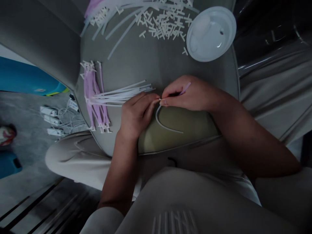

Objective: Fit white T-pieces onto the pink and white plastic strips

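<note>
My left hand [137, 115] and my right hand [192, 96] meet at their fingertips over the grey seat [151, 58]. Between them they pinch the end of a thin white plastic tube [162, 125], which curves down and away over an olive cushion [175, 130]. A pink strip [185, 88] sticks out of my right hand, and its other end is hidden in my fingers. Beside my left hand lie loose white strips [122, 96] over a bundle of pink strips with white T-shaped ends [96, 97]. Small white T-shaped pieces [165, 24] lie in a heap at the far side.
Long white strips [122, 29] lie beside the heap, and a round white plastic lid [211, 34] sits at the seat's far edge. Below the seat's left edge, white plugs with cables [55, 120] lie on a grey floor near a blue object [26, 78].
</note>
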`<state>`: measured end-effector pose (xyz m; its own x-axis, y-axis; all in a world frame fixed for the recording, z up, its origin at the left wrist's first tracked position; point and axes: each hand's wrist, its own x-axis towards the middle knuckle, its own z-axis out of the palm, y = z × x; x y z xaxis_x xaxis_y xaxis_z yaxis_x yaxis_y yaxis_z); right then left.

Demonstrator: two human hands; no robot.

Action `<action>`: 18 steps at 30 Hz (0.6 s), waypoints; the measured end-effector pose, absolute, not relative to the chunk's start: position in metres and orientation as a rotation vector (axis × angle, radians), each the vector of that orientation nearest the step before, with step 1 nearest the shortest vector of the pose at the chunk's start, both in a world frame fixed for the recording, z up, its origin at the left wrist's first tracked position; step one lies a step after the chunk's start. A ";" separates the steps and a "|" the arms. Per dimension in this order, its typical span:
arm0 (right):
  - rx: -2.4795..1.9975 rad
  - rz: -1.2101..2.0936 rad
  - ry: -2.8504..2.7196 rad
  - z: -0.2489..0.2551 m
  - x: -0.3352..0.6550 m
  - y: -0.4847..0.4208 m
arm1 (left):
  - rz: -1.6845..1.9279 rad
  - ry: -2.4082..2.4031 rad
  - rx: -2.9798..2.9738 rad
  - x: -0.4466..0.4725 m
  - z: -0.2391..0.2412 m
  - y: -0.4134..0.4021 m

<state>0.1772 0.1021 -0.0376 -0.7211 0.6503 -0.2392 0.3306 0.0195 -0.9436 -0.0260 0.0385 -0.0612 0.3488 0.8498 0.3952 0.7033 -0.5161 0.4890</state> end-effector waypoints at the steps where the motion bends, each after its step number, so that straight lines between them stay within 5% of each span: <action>1: -0.993 1.769 -2.031 -0.039 0.178 0.102 | 0.917 1.437 2.364 -0.025 -0.062 0.039; 18: -1.001 1.721 -1.896 -0.041 0.176 0.093 | 1.311 1.475 2.290 -0.024 -0.058 0.042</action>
